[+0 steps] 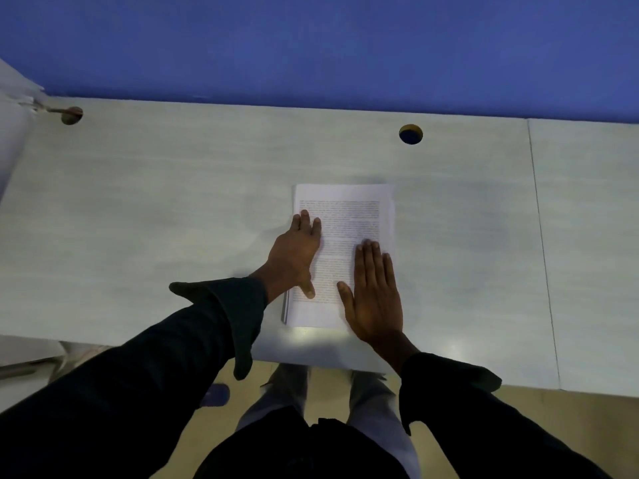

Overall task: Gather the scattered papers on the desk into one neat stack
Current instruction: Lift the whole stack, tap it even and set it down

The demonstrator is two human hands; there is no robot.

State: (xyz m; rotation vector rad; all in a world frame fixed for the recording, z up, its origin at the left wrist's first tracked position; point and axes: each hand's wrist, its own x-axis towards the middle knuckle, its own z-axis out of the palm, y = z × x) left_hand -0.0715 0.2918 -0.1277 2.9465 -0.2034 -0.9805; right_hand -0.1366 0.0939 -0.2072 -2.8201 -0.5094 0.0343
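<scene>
I see both hands flat, fingers straight: left hand (298, 252) and right hand (375, 292) pressing the stack (345, 219) on the desk (155, 202).

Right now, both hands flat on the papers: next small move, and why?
Probably nudge the left hand inward to square the stack: sheet edges still peek out along its lower left side. The right hand lies flat on top, holding the stack on the desk.
</scene>
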